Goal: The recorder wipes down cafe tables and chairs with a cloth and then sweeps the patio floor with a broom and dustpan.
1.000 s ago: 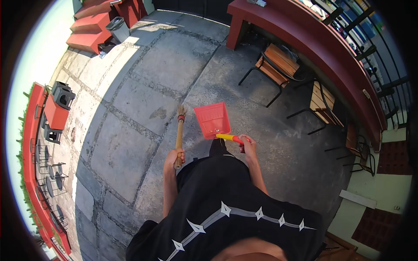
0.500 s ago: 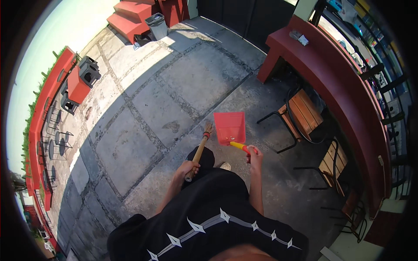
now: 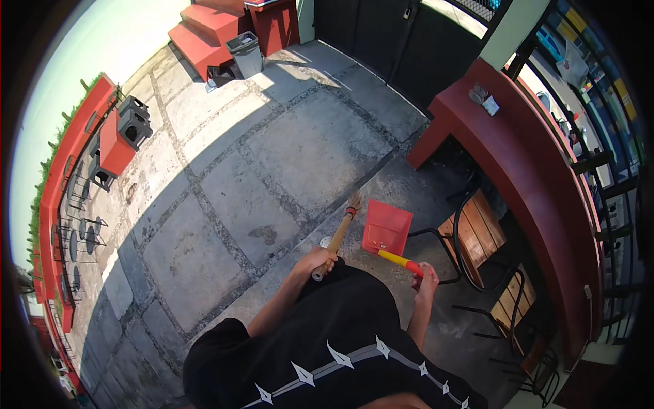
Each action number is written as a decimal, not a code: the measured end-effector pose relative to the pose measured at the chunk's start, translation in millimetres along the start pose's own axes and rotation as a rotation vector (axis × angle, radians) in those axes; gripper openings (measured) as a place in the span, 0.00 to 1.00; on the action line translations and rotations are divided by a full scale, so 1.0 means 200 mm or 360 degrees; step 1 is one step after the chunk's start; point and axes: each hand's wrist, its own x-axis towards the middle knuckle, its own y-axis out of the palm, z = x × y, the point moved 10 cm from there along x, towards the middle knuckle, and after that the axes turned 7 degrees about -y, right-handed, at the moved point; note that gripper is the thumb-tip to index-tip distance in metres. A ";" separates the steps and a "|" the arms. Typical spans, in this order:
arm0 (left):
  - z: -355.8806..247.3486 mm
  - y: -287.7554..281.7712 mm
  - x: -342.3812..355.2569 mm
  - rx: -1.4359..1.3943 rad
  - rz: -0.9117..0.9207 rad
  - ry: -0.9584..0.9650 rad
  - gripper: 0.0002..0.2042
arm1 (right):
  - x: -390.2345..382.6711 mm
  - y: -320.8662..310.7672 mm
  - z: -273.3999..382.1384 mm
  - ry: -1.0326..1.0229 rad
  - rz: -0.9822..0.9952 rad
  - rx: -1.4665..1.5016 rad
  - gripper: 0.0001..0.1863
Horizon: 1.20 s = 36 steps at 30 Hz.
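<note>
My left hand (image 3: 317, 261) is closed around the wooden handle of a broom (image 3: 335, 238), whose straw bristles point away from me, just left of the dustpan. A red dustpan (image 3: 386, 225) with a yellow and red handle is in front of me. Its handle end sits in the closed fingers of my right hand (image 3: 426, 281). Small pale bits lie in the pan near the handle. Whether the pan touches the floor I cannot tell.
Wooden chairs with black metal frames (image 3: 478, 228) stand at the right, beside a long red ledge (image 3: 514, 146). A grey bin (image 3: 246, 58) stands by red steps (image 3: 214, 31) at the far end. Ahead is a dark gate (image 3: 368, 34). Outdoor seats line the left wall.
Broom and dustpan have shifted right in the view, still in my hands. The surroundings have shifted too, and the dustpan now appears closer to the chairs.
</note>
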 end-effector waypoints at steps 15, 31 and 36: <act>-0.97 0.16 0.37 0.0328 0.0042 0.0036 0.05 | 0.66 0.22 0.38 -0.0022 -0.0219 0.0287 0.06; -1.55 0.70 0.95 0.1180 -0.0021 -0.0169 0.06 | 1.70 0.49 -0.50 0.0423 -0.0247 0.0194 0.08; -1.68 0.65 1.40 0.1603 -0.0052 -0.0021 0.07 | 1.74 0.76 -0.39 0.0525 -0.0164 -0.0086 0.10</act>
